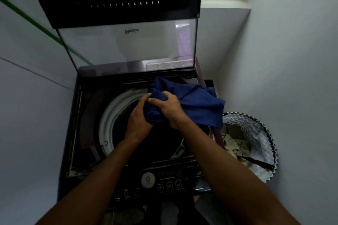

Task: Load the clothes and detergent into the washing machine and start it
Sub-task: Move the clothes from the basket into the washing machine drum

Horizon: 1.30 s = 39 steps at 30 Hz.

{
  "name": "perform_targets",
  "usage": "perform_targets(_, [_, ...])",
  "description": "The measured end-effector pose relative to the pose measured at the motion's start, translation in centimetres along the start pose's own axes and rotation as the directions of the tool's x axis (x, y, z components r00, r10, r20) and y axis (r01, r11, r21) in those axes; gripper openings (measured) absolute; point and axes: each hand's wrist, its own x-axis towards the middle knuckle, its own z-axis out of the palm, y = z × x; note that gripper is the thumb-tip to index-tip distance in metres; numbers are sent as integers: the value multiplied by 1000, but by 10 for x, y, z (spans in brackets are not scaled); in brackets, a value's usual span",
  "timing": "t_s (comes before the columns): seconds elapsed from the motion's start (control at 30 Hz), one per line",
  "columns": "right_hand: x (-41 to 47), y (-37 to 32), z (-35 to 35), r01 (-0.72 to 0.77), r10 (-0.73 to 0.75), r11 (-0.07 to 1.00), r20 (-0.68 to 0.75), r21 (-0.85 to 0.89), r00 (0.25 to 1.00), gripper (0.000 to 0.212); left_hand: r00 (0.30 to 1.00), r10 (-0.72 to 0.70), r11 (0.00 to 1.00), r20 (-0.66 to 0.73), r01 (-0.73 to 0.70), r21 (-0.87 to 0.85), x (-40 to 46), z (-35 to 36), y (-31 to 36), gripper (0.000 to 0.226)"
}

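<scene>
- Head view: we stand over the washing machine [76,133], its glass lid [126,42] raised upright at the back and the drum [108,115] open below us.
- Our left hand [139,117] and right hand [169,109] both have their fingers curled round a bunched blue garment [197,102], held above the right half of the drum mouth; part of the cloth trails over the machine's right rim.
- The inside of the drum is dark, so we cannot tell whether any clothes already lie there.
- Just beside the machine on the right stands a laundry basket [256,124] with a zigzag lining, and pale printed clothes [236,144] lie in it, so we judge loading is unfinished.
- No detergent shows anywhere in this view.
- The control panel [164,182] at the front edge is under our forearms, untouched by either hand.
- We judge the task to be early: this garment to drop in, the basket's clothes to follow, then detergent, closing the lid and starting.
</scene>
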Motion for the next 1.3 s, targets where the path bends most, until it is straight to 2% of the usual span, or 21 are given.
perform_targets(0.13, [10, 11, 51, -23, 20, 999, 115, 24, 993, 27, 990, -64, 996, -126, 71, 51, -8, -36, -24, 66])
perform_targets(0.27, [20, 32, 85, -90, 82, 995, 170, 45, 982, 49, 985, -70, 981, -159, 98, 170, -11, -59, -52, 62])
perform_targets(0.3, [23, 40, 88, -105, 103, 994, 160, 7, 982, 53, 989, -90, 969, -120, 115, 219, -10, -62, -60, 65])
perform_targets(0.37, [30, 59, 90, -170, 187, 976, 125, -134, 974, 58, 970, -225, 924, 91, 183, 334, -10, -65, -71, 76])
perform_targets(0.43, [34, 76, 82, -272, 325, 867, 60, -418, 944, 59, 857, -395, 850, 330, 206, 485, -9, -65, -80, 80])
perform_targets(0.47, [34, 82, 75, -308, 377, 780, 16, -545, 926, 59, 808, -446, 821, 385, 199, 535, -9, -65, -80, 76])
perform_targets(0.5, [32, 86, 69, -325, 389, 715, -35, -619, 921, 56, 792, -457, 815, 404, 191, 547, -8, -63, -80, 70])
perform_targets(0.57, [26, 89, 58, -279, 249, 663, -146, -695, 957, 48, 819, -412, 844, 400, 177, 507, -4, -58, -78, 62])
perform_targets(0.6, [22, 89, 52, -219, 110, 616, -193, -757, 975, 46, 834, -384, 856, 396, 162, 491, -1, -54, -77, 62])
perform_targets(0.63, [20, 91, 49, -161, -50, 525, -219, -836, 974, 46, 840, -366, 864, 401, 147, 481, 3, -51, -76, 62])
perform_targets(0.7, [17, 92, 39, -145, -287, 344, -250, -928, 925, 51, 842, -333, 888, 425, 128, 442, 8, -44, -72, 62])
perform_targets(0.73, [16, 91, 33, -170, -343, 317, -280, -933, 897, 55, 843, -312, 903, 438, 119, 413, 10, -40, -70, 60])
perform_targets(0.87, [14, 85, 3, -299, -365, 330, -413, -895, 835, 65, 872, -204, 959, 445, 87, 270, 21, -18, -46, 60])
perform_targets(0.93, [12, 83, -9, -314, -370, 317, -422, -895, 828, 64, 883, -153, 977, 443, 68, 201, 27, -2, -26, 66])
perform_targets(1.03, [7, 77, -24, -320, -426, 305, -429, -897, 796, 63, 860, -69, 992, 506, 4, 128, 35, 26, 2, 72])
perform_targets(1.1, [5, 72, -40, -381, -439, 324, -494, -866, 750, 67, 835, -6, 993, 550, -58, 99, 39, 45, 16, 74])
perform_targets(1.17, [2, 66, -60, -448, -392, 367, -572, -815, 720, 78, 814, 31, 991, 581, -101, 89, 41, 62, 25, 74])
perform_targets(1.23, [2, 63, -79, -430, -296, 449, -585, -783, 755, 83, 804, 37, 989, 594, -115, 93, 43, 75, 28, 74])
perform_targets(1.3, [4, 61, -94, -330, -248, 567, -538, -755, 806, 75, 798, 33, 989, 602, -114, 97, 43, 83, 31, 74])
